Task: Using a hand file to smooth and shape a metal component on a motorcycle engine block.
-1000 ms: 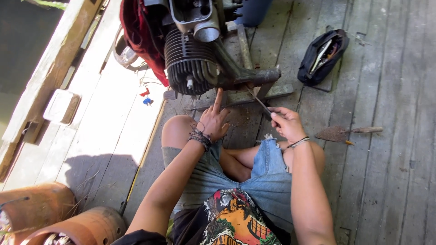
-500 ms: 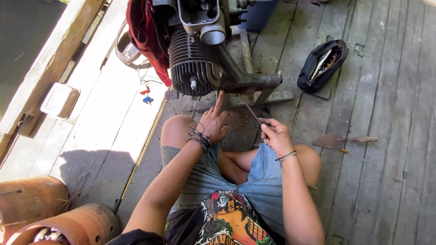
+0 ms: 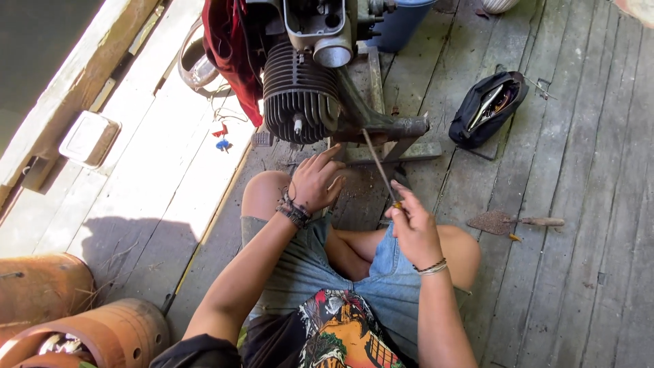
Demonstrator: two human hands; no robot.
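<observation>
Seated on the grey weathered plank floor (image 3: 586, 272), the person's right hand (image 3: 413, 228) is closed around a thin metal rod-like tool (image 3: 379, 165), which angles up toward the rusty steel stand (image 3: 388, 127) beneath the black finned engine cylinder (image 3: 300, 95). Left hand (image 3: 315, 182), open with fingers loosely spread, hovers just below the cylinder, above the left knee.

A black tool pouch (image 3: 489, 109) lies open on the plank floor (image 3: 579, 286); a trowel (image 3: 512, 222) lies nearby; clay pots (image 3: 61, 313) stand apart.
</observation>
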